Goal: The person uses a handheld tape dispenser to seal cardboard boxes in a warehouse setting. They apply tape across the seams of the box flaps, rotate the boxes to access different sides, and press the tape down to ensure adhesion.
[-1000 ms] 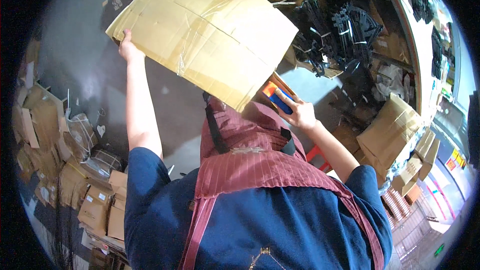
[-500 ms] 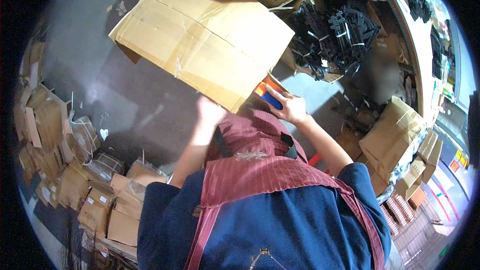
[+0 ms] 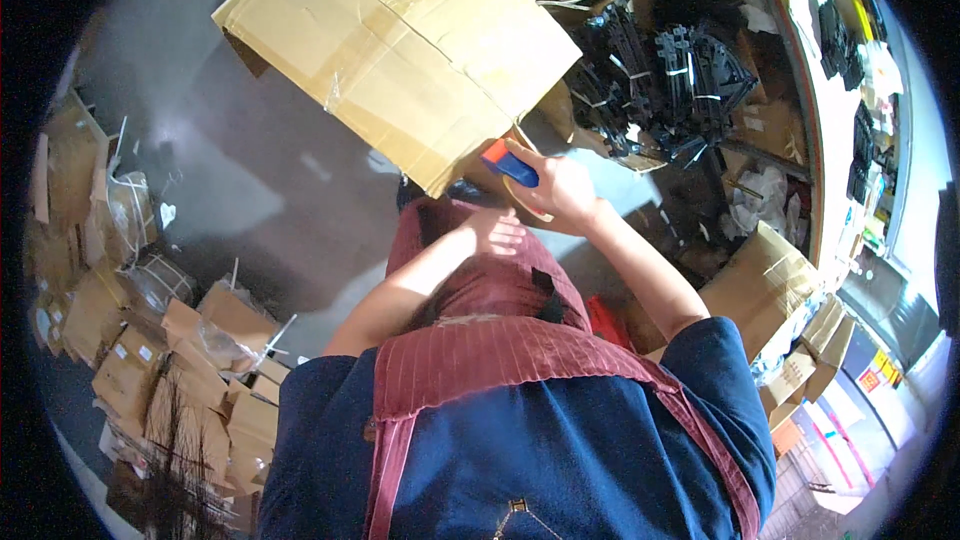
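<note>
My right hand (image 3: 562, 188) is closed round a blue and orange tape dispenser (image 3: 512, 162), held at the near right corner of a large cardboard box (image 3: 400, 45). Part of the dispenser is hidden by my fingers. My left hand (image 3: 494, 232) is off the box, in front of my red striped apron (image 3: 510, 365), with its fingers stretched out and nothing seen in them. It lies just below and left of my right hand. The box is shut on top, with a seam across it and shiny clear tape near its front edge.
Bundles of black plastic parts (image 3: 690, 80) lie in an open carton at the upper right. Another cardboard box (image 3: 765, 275) stands right of my arm. Several cartons (image 3: 130, 360) are piled at the left, with plastic wrap (image 3: 130, 205) among them. Grey floor (image 3: 270, 200) shows between.
My left hand has left the box's near edge and moved right, toward my right hand. My right hand has shifted slightly up and left with the tape dispenser.
</note>
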A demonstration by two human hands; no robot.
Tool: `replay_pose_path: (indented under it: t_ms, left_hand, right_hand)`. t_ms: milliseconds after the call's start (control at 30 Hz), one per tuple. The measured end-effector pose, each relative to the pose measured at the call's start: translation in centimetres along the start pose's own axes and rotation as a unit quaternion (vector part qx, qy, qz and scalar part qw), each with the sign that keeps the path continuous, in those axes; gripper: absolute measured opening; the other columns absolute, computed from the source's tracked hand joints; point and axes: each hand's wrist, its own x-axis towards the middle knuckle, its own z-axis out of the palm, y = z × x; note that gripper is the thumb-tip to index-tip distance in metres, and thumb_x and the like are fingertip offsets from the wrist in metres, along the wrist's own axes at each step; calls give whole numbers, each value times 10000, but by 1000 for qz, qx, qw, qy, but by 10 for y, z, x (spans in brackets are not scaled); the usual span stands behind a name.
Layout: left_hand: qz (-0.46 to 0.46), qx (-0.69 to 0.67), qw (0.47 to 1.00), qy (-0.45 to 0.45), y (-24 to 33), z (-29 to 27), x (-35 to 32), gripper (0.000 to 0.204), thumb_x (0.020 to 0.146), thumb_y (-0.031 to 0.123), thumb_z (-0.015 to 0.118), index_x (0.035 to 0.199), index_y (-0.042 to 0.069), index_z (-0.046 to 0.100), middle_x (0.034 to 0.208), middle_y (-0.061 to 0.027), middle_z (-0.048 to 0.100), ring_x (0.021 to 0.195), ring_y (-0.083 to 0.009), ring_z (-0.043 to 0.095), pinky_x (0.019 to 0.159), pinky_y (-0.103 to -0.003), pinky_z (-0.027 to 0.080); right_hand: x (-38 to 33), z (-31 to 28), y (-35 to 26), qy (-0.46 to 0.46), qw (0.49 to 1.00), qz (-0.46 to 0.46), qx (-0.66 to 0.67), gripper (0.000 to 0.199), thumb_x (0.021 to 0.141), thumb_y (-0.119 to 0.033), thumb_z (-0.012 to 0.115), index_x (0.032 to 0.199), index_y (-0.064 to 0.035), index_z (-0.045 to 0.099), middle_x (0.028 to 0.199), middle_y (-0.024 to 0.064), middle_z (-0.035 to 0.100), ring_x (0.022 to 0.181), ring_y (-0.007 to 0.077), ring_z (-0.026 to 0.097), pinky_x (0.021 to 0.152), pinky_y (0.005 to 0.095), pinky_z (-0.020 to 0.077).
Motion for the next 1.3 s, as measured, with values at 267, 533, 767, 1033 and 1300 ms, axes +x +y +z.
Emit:
replay_pose_path:
  t_ms: [267,533,767,1033,1300]
  left_hand:
    - [200,-42,969,-136,-52,27,51,733,1021,579,433,1420,-35,453,1394,-263,543,1287,-395,548,1037,-621,467]
    - [-54,-5,972,-230,-53,119,48,942,972,748,304,1448,-57,427,1360,-304,566,1225,-419,598,1042,-552,479]
    - [294,-377,857,-195,-84,128,155,809,991,662,431,1511,47,357,1540,-184,409,1396,-353,413,1135,-549,353]
    - [454,53,723,517,-120,59,157,763,988,624,480,1397,-21,458,1304,-262,578,1156,-402,566,1026,-482,400]
    - [326,326,597,657,-123,-18,67,308,856,318,691,982,37,700,992,-160,683,1021,-365,614,968,-474,439]
  right_hand:
    - [3,17,-7,-23,999,-9,-22,617,815,-486,733,1359,-216,628,748,204,696,686,362,712,669,434,579]
    - [10,28,13,-74,994,-80,-26,601,811,-411,715,1364,-198,609,841,215,716,790,380,720,738,489,582]
    - [11,21,4,-87,990,-80,-78,586,775,-408,714,1323,-211,652,875,212,716,833,388,711,762,456,576]
    - [12,22,0,-155,987,-35,27,531,777,-442,692,1201,-122,711,814,142,726,812,284,725,782,377,562]
    - [30,15,-34,-190,982,10,9,581,711,-494,719,1193,-172,748,1046,177,743,993,324,719,901,393,547]
